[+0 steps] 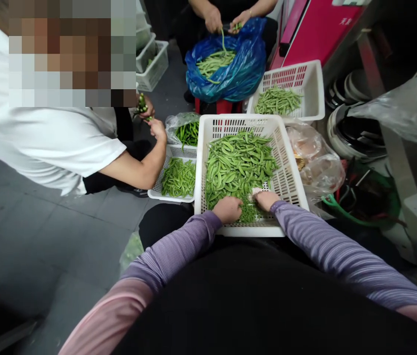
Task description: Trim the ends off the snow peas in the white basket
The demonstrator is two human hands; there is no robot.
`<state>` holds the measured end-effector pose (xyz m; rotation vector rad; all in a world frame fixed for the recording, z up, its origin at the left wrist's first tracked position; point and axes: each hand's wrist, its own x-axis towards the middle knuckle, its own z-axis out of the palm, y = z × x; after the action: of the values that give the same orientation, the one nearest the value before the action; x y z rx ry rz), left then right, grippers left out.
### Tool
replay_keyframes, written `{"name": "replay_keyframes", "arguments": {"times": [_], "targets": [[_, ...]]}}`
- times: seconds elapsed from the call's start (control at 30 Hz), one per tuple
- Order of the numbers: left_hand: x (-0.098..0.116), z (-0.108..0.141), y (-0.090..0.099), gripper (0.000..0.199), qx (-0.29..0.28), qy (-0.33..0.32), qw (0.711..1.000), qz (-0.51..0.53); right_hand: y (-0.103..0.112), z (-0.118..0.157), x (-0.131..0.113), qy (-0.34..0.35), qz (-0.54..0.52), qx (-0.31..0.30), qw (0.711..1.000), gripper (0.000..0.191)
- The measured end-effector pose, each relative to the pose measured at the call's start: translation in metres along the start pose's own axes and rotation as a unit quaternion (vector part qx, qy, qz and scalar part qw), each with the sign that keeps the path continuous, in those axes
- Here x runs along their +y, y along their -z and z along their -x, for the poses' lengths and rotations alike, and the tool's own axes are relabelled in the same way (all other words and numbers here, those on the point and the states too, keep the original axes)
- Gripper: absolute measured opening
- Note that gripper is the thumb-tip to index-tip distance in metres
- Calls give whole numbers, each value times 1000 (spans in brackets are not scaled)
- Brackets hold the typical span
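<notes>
A white slotted basket (290, 167) stands before me, with many flat green pea pods (230, 167) heaped in its back and left part. My left hand (229, 209) is closed over the near edge of the pods; what its fingers hold is hidden. Opposite it, my right hand (265, 199) has its fingers drawn together near a small pale thing too blurred to name. Between both hands lies a little pile of fine green trimmings (247, 212) on the basket floor.
At the left, a person (120, 158) handles green peppers beside a smaller basket of pods (179, 177). Another person's hands (214, 20) work over a blue bag (245, 74) of long beans. A basket of cut beans (277, 101) stands behind; a green-rimmed tub (393, 212) is right.
</notes>
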<state>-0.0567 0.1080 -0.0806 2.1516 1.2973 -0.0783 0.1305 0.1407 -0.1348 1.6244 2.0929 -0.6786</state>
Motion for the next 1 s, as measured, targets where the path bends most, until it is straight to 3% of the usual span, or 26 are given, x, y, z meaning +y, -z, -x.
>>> {"name": "replay_keyframes", "arguments": {"times": [0.2,0.37,0.53,0.6,0.67,0.73,0.83,0.93,1.0], "targets": [[9,3,7,33,11,-4,999,51,24,43,16,-12,35,18,999,23],[16,0,1,44,56,-55,993,82,38,81,10,22,-58,80,995,17],[21,3,3,28,46,-86,991,91,41,91,1,70,-107,83,988,12],[20,6,6,28,39,-82,991,102,40,90,-1,84,-104,82,988,13],[19,9,9,25,17,-50,987,154,39,89,-1,76,-73,119,987,18],[17,10,12,24,-22,23,965,259,38,89,-3,41,-2,200,979,30],[16,12,16,25,-48,113,898,422,34,93,-16,41,78,310,947,38],[18,15,18,25,-57,113,867,482,27,96,-36,131,85,318,935,29],[19,17,19,26,-84,103,859,494,23,96,-45,142,80,304,939,27]]}}
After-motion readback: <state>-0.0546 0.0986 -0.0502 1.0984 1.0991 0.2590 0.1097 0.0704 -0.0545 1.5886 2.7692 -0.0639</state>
